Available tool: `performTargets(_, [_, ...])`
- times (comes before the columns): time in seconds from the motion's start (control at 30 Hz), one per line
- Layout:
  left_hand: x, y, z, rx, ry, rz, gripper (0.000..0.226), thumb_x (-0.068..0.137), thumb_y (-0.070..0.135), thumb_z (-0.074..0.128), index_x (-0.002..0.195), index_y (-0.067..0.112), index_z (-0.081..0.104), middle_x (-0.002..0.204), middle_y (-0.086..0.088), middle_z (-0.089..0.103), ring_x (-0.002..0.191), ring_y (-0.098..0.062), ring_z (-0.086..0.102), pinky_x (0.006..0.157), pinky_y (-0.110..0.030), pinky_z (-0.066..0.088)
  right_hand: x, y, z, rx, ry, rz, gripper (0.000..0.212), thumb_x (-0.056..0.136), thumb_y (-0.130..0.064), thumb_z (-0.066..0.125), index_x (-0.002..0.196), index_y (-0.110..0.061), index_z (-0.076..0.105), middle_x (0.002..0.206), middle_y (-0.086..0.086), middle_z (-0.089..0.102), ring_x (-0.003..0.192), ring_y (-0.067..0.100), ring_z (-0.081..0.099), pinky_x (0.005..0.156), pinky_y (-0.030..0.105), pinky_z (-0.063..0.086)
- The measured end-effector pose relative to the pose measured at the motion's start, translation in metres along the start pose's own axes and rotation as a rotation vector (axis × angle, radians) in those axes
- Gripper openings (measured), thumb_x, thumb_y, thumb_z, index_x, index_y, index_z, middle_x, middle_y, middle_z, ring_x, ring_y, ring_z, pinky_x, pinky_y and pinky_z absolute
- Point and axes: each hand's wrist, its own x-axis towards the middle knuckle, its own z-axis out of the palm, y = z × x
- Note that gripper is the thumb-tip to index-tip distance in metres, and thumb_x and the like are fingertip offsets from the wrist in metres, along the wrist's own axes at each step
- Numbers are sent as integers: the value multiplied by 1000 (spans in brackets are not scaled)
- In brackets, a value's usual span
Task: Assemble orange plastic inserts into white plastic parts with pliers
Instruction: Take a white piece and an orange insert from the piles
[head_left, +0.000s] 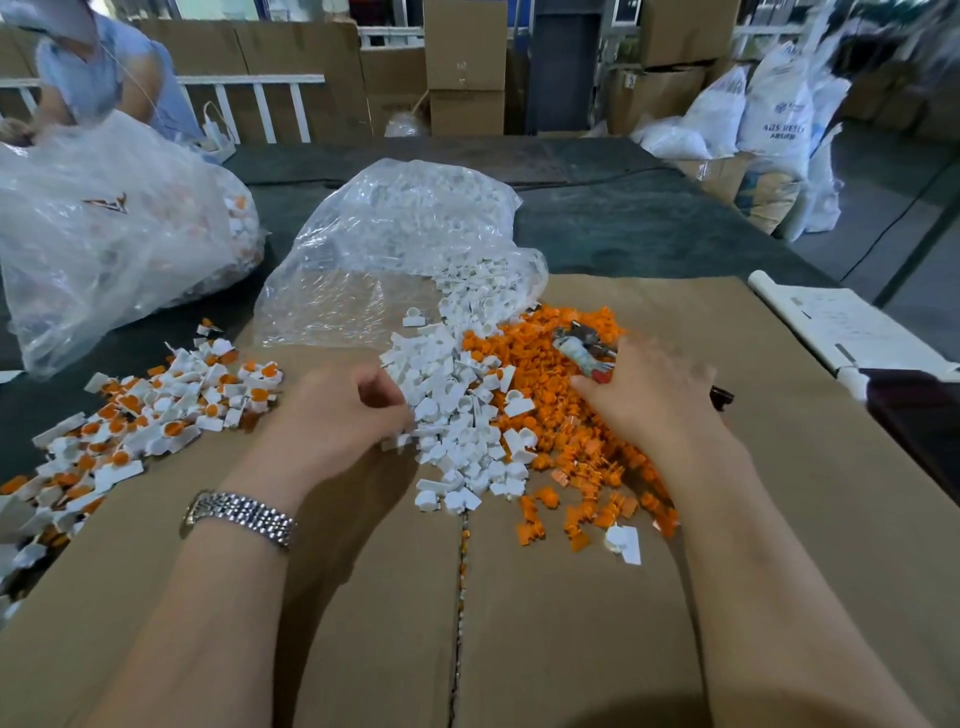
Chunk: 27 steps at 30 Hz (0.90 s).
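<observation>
A heap of white plastic parts (457, 405) spills from a clear bag (405, 249) onto the cardboard sheet (571, 623). Right of it lies a heap of orange inserts (571, 447). My left hand (343, 415) is curled at the left edge of the white heap, its fingers closed among the pieces; what they hold is hidden. My right hand (649, 395) rests on the orange heap and grips the pliers (584, 348), whose worn jaws stick out past my thumb. A pile of white parts with orange inserts fitted (145, 415) lies at the left.
A large clear bag (104, 234) of assembled pieces stands at the far left, with another person (98, 78) behind it. A white paper sheet (841, 327) and a dark object (914, 415) lie at the right. Cardboard boxes and white sacks stand beyond the table.
</observation>
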Motion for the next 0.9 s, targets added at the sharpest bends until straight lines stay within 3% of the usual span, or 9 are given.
performTargets(0.17, [0, 2, 1, 106, -36, -5, 14, 82, 18, 83, 81, 28, 72, 83, 6, 69, 78, -9, 62, 59, -24, 45, 2, 0, 7, -1, -26, -6, 64, 95, -64, 50, 133, -12, 51, 141, 17, 47, 134, 37, 39, 107, 56, 32])
performTargets(0.33, [2, 0, 3, 194, 31, 31, 18, 83, 19, 81, 74, 29, 69, 76, 7, 66, 72, -8, 59, 55, -26, 39, 0, -1, 3, 94, -22, -48, 60, 94, -61, 56, 135, -18, 51, 145, 13, 43, 139, 34, 34, 110, 58, 29])
performTargets(0.47, [5, -4, 0, -248, 130, -28, 15, 85, 9, 75, 82, 24, 75, 64, 4, 70, 64, -15, 69, 65, -36, 60, -8, -7, -8, 252, 52, -258, 18, 85, -44, 76, 90, -32, 65, 98, -12, 61, 106, 17, 58, 99, 51, 43])
performTargets(0.53, [5, -3, -1, -502, 104, -79, 14, 89, 8, 73, 88, 20, 80, 63, 3, 71, 66, -18, 72, 66, -31, 61, -13, -11, -8, 232, -32, -316, 19, 81, -43, 80, 80, -31, 67, 84, -15, 61, 94, 13, 61, 95, 50, 47])
performTargets(0.6, [6, 1, 0, -752, 48, -123, 10, 89, 5, 74, 91, 12, 81, 69, -5, 73, 68, -20, 74, 65, -23, 59, -16, -15, -4, 155, -65, -345, 19, 81, -43, 81, 84, -29, 69, 87, -12, 64, 96, 15, 62, 94, 49, 49])
performTargets(0.7, [6, 7, 0, -1085, -64, -161, 12, 78, 7, 78, 89, 4, 81, 79, -15, 74, 70, -21, 75, 62, -21, 59, -17, -18, 1, 105, -39, -375, 18, 85, -36, 80, 95, -24, 71, 97, -4, 69, 101, 17, 63, 89, 41, 53])
performTargets(0.8, [5, 10, 3, -1226, -172, -202, 17, 72, 6, 77, 87, 1, 81, 90, -24, 76, 78, -25, 77, 61, -22, 61, -18, -21, 6, 34, 37, -409, 15, 93, -27, 70, 106, -20, 72, 104, 0, 70, 103, 20, 63, 78, 31, 50])
performTargets(0.9, [3, 14, 9, -1301, -272, -221, 15, 74, 4, 76, 88, 1, 81, 96, -26, 76, 82, -26, 78, 61, -22, 61, -18, -21, 7, 13, 74, -425, 15, 94, -20, 63, 107, -20, 71, 106, 1, 69, 101, 21, 62, 73, 29, 45])
